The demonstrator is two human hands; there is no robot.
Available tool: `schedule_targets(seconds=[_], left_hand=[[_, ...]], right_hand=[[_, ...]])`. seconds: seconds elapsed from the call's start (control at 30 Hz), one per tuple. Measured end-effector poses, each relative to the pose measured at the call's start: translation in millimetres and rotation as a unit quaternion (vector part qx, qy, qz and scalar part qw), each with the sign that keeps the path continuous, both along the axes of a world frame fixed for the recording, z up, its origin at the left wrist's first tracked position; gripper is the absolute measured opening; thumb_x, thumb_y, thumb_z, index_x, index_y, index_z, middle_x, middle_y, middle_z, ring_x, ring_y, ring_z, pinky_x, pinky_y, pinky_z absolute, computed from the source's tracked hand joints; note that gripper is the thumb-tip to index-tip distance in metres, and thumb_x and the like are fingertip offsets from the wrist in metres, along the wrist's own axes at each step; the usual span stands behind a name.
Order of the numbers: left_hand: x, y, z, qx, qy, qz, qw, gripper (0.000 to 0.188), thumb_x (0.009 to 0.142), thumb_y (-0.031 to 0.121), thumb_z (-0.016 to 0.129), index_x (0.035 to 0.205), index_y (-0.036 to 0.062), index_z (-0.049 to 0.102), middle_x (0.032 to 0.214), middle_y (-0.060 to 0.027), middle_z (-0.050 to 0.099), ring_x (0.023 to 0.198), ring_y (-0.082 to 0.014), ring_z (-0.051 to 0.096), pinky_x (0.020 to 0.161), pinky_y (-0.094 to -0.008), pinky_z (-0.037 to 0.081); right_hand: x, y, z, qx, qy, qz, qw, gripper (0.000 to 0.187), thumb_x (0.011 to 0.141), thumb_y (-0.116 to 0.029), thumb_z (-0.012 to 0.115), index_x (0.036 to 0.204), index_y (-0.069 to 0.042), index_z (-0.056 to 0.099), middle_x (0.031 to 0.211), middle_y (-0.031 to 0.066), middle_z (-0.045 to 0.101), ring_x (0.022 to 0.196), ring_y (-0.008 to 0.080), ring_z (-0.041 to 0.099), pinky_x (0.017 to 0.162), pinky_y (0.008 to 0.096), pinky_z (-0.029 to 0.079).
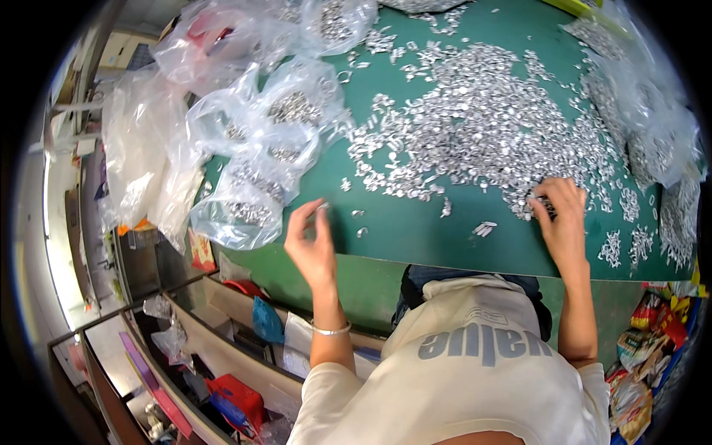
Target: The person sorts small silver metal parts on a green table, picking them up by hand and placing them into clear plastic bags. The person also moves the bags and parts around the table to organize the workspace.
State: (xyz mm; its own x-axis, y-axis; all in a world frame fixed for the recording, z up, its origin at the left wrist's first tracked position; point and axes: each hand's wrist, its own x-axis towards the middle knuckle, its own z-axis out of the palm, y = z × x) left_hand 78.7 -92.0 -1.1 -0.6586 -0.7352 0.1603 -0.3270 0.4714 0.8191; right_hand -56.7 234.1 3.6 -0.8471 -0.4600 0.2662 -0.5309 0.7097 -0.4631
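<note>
Much remains loose: a heap of silvery pieces [475, 119] covers your worktop [415, 233] at twelve o'clock; clear bags [230, 233] at ten hold others. Your left hand [308, 241] pinches a small piece [323, 207]; your right hand [562, 219], one o'clock, curls at the heap, grip unclear.

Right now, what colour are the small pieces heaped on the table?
The pieces are shiny silver-grey, seen best in the head view.

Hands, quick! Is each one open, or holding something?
Left hand: closed, pinching a small silvery piece.
Right hand: curled at the edge of the silvery pile; can't tell if it's holding any.
</note>
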Motion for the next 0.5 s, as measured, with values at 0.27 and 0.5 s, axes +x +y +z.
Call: schedule_targets(seconds=[0.27, 0.5], left_hand=[[5.1, 20.9, -26.5, -0.119, -0.018, -0.124, 0.985, 0.014, 0.082, -0.005, 0.059, 0.092, 0.0007, 0.066, 0.098, -0.014, 0.063, 0.093, -0.0306, 0.058, 0.085, -0.0363, 0.045], [11.7, 38.2, -28.4, -0.209, -0.048, -0.14, 0.967, 0.021, 0.08, 0.001, 0.066, 0.1, 0.0039, 0.064, 0.099, -0.0121, 0.057, 0.093, -0.0294, 0.053, 0.082, -0.0377, 0.04]], right_hand=[[7.8, 4.1, 2.7, -0.123, -0.09, -0.066, 0.986, 0.009, 0.081, -0.003, 0.066, 0.088, -0.001, 0.061, 0.081, 0.0073, 0.06, 0.074, 0.0194, 0.054, 0.069, 0.0294, 0.039], [21.6, 5.0, 8.0, -0.483, -0.472, -0.089, 0.732, 0.013, 0.093, -0.013, 0.058, 0.096, -0.001, 0.063, 0.079, 0.0036, 0.064, 0.066, 0.0064, 0.053, 0.06, 0.0204, 0.041]])
